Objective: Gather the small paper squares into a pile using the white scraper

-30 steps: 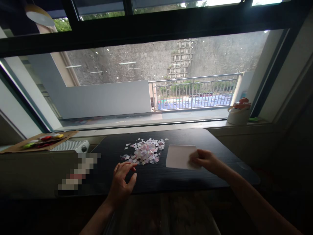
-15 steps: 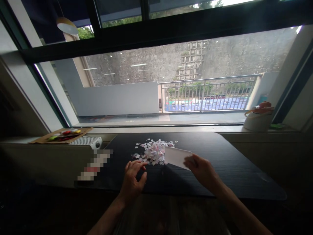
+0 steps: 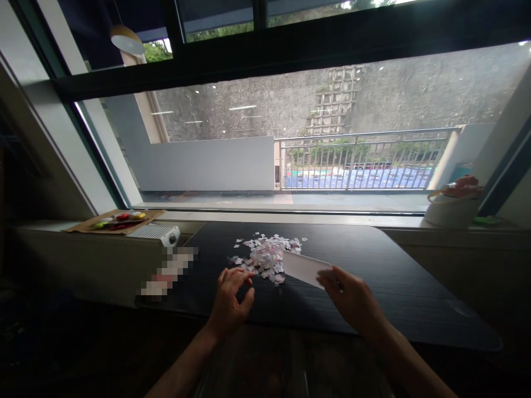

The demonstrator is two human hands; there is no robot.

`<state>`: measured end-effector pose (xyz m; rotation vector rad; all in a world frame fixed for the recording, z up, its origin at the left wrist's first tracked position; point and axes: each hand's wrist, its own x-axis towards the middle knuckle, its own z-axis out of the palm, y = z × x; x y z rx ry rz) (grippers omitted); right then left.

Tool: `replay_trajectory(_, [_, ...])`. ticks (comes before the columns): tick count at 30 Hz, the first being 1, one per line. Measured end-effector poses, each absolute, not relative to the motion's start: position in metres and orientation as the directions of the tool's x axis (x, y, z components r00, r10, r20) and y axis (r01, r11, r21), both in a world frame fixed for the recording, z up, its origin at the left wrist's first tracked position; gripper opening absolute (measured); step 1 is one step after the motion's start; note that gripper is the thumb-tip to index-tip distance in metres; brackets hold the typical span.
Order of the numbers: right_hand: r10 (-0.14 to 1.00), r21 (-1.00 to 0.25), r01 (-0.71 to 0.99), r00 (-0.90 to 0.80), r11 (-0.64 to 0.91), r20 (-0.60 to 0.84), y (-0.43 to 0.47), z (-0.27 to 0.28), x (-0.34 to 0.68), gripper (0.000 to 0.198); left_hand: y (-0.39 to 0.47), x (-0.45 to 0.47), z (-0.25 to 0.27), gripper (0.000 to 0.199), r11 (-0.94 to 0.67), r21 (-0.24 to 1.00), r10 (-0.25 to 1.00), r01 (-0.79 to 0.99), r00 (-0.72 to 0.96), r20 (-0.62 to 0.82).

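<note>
A heap of small white and pinkish paper scraps (image 3: pixel 267 255) lies on the dark table (image 3: pixel 398 287), with some loose bits round its edges. My right hand (image 3: pixel 352 296) pinches a white card (image 3: pixel 302 268) by its right end. The card stands tilted on its long edge, and its left end meets the heap's right side. To the near left of the heap is my left hand (image 3: pixel 233 298), its fingers and thumb apart and nothing in it. Its fingertips reach the near scraps; whether they touch them I cannot tell.
A blurred-out patch (image 3: pixel 170 275) covers something at the table's left. Beyond it are a white slatted box with a knob (image 3: pixel 168 234) and a cardboard sheet (image 3: pixel 81 223) bearing colourful items. A white container (image 3: pixel 450 209) stands on the right sill, below the window.
The whole view has shifted, so most things sit a little further right. A few scraps now lie at the heap's near side, by the card's left end. Both hands keep their poses.
</note>
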<state>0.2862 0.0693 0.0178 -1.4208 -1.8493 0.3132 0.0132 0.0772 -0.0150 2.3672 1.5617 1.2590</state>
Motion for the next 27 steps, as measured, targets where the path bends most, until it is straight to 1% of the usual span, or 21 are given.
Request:
replay_trajectory(5, [0.893, -0.616, 0.664, -0.193, 0.425, 0.408, 0.063, 0.017, 0.278, 0.016, 0.077, 0.013, -0.014, 0.027, -0.491, 0.432, 0.784, 0.757, 0.169, 0.597])
replay_trajectory(11, [0.862, -0.570, 0.679, -0.192, 0.463, 0.470, 0.057, 0.020, 0.275, 0.017, 0.077, 0.014, -0.014, 0.027, -0.496, 0.424, 0.778, 0.758, 0.171, 0.605])
replay_trajectory(15, [0.860, -0.566, 0.670, -0.237, 0.481, 0.451, 0.054, 0.016, 0.276, 0.018, 0.077, 0.015, -0.014, 0.027, -0.494, 0.422, 0.774, 0.760, 0.163, 0.612])
replay_trajectory(19, [0.858, -0.576, 0.674, -0.175, 0.462, 0.484, 0.047, 0.012, 0.280, 0.016, 0.077, 0.015, -0.015, 0.026, -0.494, 0.418, 0.772, 0.763, 0.163, 0.615])
replay_trajectory(24, [0.857, -0.587, 0.652, -0.207, 0.481, 0.472, 0.035, 0.012, 0.280, 0.017, 0.076, 0.014, -0.013, 0.024, -0.490, 0.412, 0.772, 0.768, 0.162, 0.615])
replay_trajectory(25, [0.855, -0.592, 0.645, -0.204, 0.483, 0.476, 0.034, 0.013, 0.279, 0.018, 0.075, 0.014, -0.011, 0.024, -0.493, 0.401, 0.768, 0.773, 0.169, 0.618])
replay_trajectory(27, [0.851, -0.593, 0.642, -0.190, 0.485, 0.490, 0.034, 0.015, 0.276, 0.018, 0.071, 0.014, -0.008, 0.024, -0.512, 0.339, 0.746, 0.789, 0.213, 0.631])
